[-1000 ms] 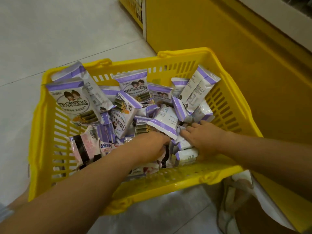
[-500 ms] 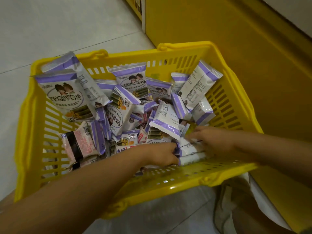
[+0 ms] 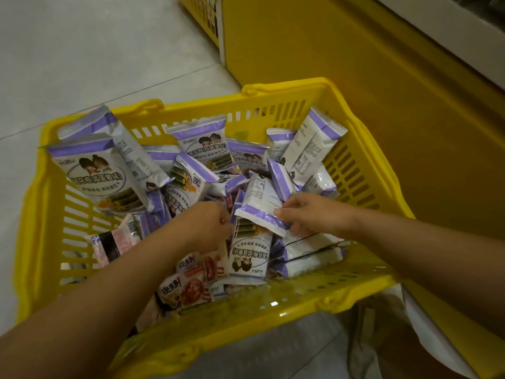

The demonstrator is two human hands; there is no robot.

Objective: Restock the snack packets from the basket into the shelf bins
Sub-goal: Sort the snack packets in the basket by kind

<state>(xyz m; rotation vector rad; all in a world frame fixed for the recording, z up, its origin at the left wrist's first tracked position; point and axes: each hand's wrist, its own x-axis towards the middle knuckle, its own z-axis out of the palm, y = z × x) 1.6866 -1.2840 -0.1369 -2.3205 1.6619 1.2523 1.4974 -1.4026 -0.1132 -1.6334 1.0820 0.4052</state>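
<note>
Basket (image 3: 287, 87): yellow, slotted walls, down on the grey tiled floor (image 3: 82, 50), just beside a yellow shelf base (image 3: 369, 119).
Snack packets (image 3: 202, 146): white and purple, heaped loose inside the basket, several propped against the far and left walls.
Red packets (image 3: 191, 288): a few lying flat by the near wall, partly under the left forearm.
Right grip (image 3: 308, 214): over the middle of the heap, fingertips pinching the purple-banded end of the top packet (image 3: 259, 198).
Top packet: printed back facing up, tilted, resting on the pile, inside the basket.
Left grip (image 3: 207, 222): fingers curled, knuckles just beside the top packet's left edge. Holding anything or not, cannot tell.
</note>
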